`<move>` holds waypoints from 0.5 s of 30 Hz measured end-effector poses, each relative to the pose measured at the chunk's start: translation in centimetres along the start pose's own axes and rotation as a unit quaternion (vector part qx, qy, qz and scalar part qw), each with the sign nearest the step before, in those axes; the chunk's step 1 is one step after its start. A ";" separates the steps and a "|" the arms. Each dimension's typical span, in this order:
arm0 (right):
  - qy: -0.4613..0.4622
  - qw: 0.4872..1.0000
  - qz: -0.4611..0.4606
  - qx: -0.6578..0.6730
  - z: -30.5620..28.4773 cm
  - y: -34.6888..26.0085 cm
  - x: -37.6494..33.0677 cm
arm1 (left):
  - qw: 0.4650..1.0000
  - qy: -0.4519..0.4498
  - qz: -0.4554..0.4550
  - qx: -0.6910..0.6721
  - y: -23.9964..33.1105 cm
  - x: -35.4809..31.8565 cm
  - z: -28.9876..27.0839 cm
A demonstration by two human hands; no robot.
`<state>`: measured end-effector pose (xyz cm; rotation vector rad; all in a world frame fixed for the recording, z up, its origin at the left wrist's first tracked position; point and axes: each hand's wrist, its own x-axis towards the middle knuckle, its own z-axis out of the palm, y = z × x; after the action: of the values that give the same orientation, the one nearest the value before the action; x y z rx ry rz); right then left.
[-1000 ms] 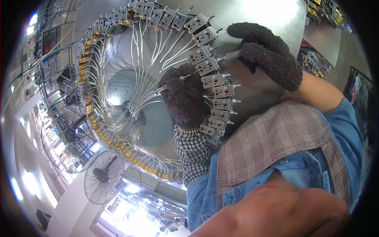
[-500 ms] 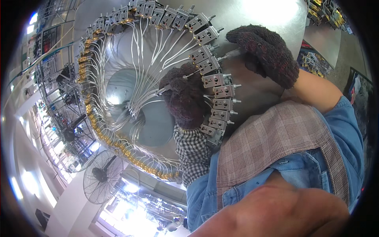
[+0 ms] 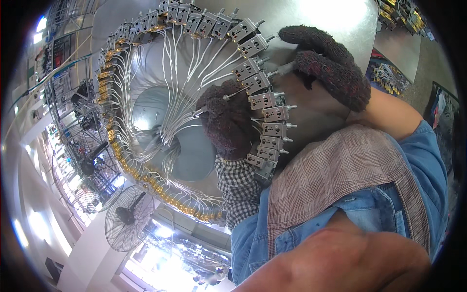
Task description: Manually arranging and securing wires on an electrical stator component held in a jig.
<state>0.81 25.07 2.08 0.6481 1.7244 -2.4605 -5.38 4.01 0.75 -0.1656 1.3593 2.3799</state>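
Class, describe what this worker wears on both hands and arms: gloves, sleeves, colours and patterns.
Both hands wear dark, coarse knitted gloves: left hand, right hand. The left arm has a black-and-white checked cuff under a blue denim sleeve. The right blue denim sleeve ends above a bare forearm.

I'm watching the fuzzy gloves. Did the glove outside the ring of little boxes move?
Yes. The right hand slid a little up along the metal table, toward the upper switch boxes of the ring. The left hand sits inside the ring.
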 end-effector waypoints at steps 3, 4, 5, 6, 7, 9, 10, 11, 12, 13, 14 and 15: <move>0.006 0.998 -0.058 -0.039 -0.1 -0.1 0.1 | 1.000 0.012 0.009 0.014 -0.6 -0.1 -0.5; -0.009 0.999 -0.013 -0.039 -0.1 -0.8 0.1 | 0.998 0.020 0.044 0.035 -0.8 -0.1 -0.5; -0.023 0.998 0.033 -0.039 -0.1 -1.2 0.1 | 0.998 0.021 0.045 0.036 -1.0 0.0 -0.6; -0.024 0.998 0.033 -0.039 0.0 -1.5 0.2 | 0.994 0.013 0.079 0.070 -1.1 0.0 -0.8; -0.008 0.997 0.046 -0.066 0.2 -1.7 0.2 | 0.988 0.006 0.112 0.105 -1.2 0.0 -0.8; 0.008 0.994 0.060 -0.092 -0.1 -1.2 0.5 | 0.994 0.021 0.085 0.070 -0.8 -0.1 -0.1; -0.016 0.995 0.052 -0.080 -0.7 -0.6 0.7 | 0.997 0.034 0.059 0.035 -0.6 -0.1 0.2; -0.041 0.996 0.044 -0.067 -1.0 -0.3 0.9 | 0.997 0.034 0.060 0.036 -0.6 -0.1 0.0; -0.042 0.996 0.043 -0.067 -0.8 -0.3 0.8 | 0.998 0.019 0.058 0.030 -0.6 0.0 -0.3; -0.008 0.996 0.077 -0.044 -0.3 -0.5 0.8 | 0.998 0.003 0.056 0.022 -0.7 0.1 -0.5; 0.026 0.993 0.110 -0.021 -0.1 -0.7 0.8 | 0.998 0.003 0.057 0.022 -0.7 0.1 -0.3; 0.026 0.993 0.110 -0.022 -0.2 -0.5 0.8 | 0.998 0.016 0.060 0.013 -0.7 0.0 0.0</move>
<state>-0.03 25.62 2.18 0.8533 1.6216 -2.2702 -5.11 4.32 0.15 -0.1193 1.4531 2.4657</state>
